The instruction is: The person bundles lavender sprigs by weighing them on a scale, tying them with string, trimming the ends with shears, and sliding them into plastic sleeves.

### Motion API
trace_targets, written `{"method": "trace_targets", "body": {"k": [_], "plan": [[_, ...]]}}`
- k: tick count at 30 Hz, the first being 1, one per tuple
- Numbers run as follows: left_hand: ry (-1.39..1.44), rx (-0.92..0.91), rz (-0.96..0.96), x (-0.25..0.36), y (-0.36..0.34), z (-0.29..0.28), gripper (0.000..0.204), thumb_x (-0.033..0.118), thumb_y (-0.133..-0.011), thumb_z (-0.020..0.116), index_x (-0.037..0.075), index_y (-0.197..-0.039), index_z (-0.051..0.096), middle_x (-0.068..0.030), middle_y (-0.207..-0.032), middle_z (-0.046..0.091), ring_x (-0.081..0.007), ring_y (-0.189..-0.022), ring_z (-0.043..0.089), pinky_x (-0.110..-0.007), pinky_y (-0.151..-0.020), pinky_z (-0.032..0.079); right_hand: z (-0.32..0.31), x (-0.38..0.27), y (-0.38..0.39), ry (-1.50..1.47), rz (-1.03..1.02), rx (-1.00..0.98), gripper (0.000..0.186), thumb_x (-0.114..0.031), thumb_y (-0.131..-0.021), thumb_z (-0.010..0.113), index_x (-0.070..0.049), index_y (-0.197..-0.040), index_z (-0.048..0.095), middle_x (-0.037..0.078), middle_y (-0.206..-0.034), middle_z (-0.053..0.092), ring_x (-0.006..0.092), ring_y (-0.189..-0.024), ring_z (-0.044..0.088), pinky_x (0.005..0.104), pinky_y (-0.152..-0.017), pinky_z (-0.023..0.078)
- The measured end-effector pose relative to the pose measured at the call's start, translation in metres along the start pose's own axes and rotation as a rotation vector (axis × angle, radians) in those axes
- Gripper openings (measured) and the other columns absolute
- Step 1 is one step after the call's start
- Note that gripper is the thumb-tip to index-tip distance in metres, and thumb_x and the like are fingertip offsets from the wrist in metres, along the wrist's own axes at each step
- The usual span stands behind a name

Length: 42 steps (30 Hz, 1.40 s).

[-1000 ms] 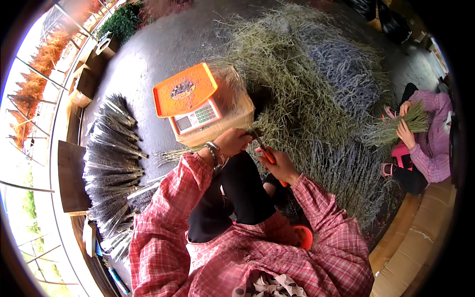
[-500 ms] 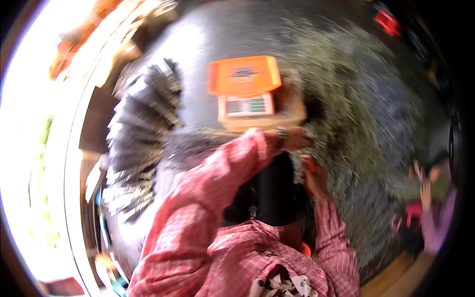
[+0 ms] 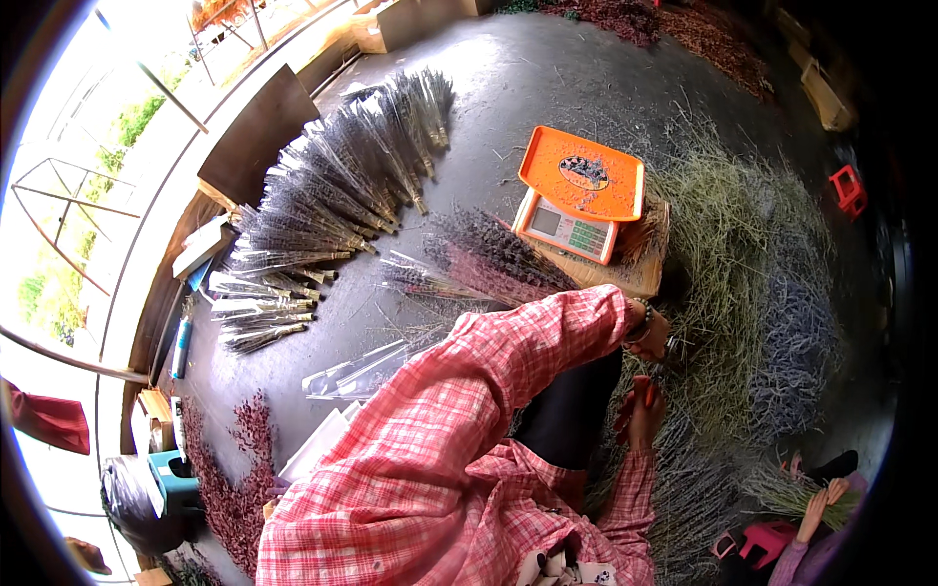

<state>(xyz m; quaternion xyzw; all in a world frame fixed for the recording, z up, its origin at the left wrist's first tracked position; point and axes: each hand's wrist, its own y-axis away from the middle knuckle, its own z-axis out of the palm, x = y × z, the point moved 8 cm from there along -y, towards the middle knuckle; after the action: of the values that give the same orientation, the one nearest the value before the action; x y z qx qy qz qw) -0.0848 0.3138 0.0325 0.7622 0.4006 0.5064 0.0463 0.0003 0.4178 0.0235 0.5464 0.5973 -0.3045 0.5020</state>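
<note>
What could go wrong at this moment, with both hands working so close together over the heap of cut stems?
1. The right hand grips a red-handled cutting tool close to the left hand; a slip could nick a finger.
2. The orange-topped weighing scale sits on a wooden board ringed by the loose green and purple stem heap; a swept sleeve might shift it.
3. The clear plastic sleeves lie loose on the floor and could get crushed.

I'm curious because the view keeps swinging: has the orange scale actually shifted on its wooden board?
Cannot tell for sure; it looks unmoved. The scale sits on the board beside the hay as before, so the head turned instead.
</note>
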Motion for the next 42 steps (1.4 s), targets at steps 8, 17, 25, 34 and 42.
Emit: {"method": "trace_targets", "body": {"k": [8,17,25,34,42], "plan": [[-0.050,0.096,-0.184,0.004,0.058,-0.006,0.032,0.032,-0.078,0.052,0.005,-0.062,0.061,-0.0106,-0.061,0.061,-0.0222,-0.061,0.063,-0.037,-0.054,0.050,0.043,0.022,0.003,-0.127,0.159,-0.110,0.025,-0.030,-0.085,0.061,-0.006,-0.085,0.057,-0.001,-0.055,0.048,0.0085,-0.041,0.046,0.0239,-0.038,0.036],[-0.505,0.933,0.010,0.105,0.197,-0.091,0.024,0.010,-0.073,0.056,0.004,-0.096,0.053,-0.0145,-0.088,0.061,-0.0335,-0.078,0.062,-0.042,-0.067,0.051,0.032,0.085,0.034,-0.364,0.448,-0.156,0.028,-0.032,-0.084,0.061,-0.006,-0.094,0.058,-0.001,-0.058,0.050,0.0103,-0.044,0.048,0.0251,-0.041,0.041],[0.519,1.708,0.424,0.048,0.431,-0.130,0.024,0.012,-0.088,0.056,0.001,-0.109,0.052,-0.0144,-0.103,0.063,-0.0214,-0.091,0.063,-0.029,-0.069,0.054,0.014,0.243,0.033,0.403,0.713,0.089,0.062,-0.044,-0.077,0.064,0.000,-0.117,0.047,0.016,-0.101,0.057,0.0285,-0.088,0.060,0.0394,-0.076,0.049],[1.427,1.496,0.608,-0.114,0.450,-0.058,0.020,0.026,-0.092,0.052,0.012,-0.106,0.057,-0.0115,-0.109,0.060,-0.0202,-0.088,0.058,-0.035,-0.083,0.047,0.006,0.332,0.070,0.539,0.755,0.056,0.079,-0.046,-0.070,0.069,0.002,-0.127,0.042,0.022,-0.124,0.049,0.0339,-0.113,0.050,0.0405,-0.092,0.042],[1.681,1.546,0.406,-0.133,0.392,0.005,0.017,0.026,-0.089,0.056,0.011,-0.096,0.059,-0.0107,-0.092,0.063,-0.0230,-0.081,0.060,-0.037,-0.079,0.052,0.085,-0.046,0.008,-0.862,-0.098,-0.185,0.069,-0.010,-0.080,0.067,0.002,-0.135,0.026,0.015,-0.130,0.042,0.0235,-0.121,0.042,0.0350,-0.102,0.035]]}}
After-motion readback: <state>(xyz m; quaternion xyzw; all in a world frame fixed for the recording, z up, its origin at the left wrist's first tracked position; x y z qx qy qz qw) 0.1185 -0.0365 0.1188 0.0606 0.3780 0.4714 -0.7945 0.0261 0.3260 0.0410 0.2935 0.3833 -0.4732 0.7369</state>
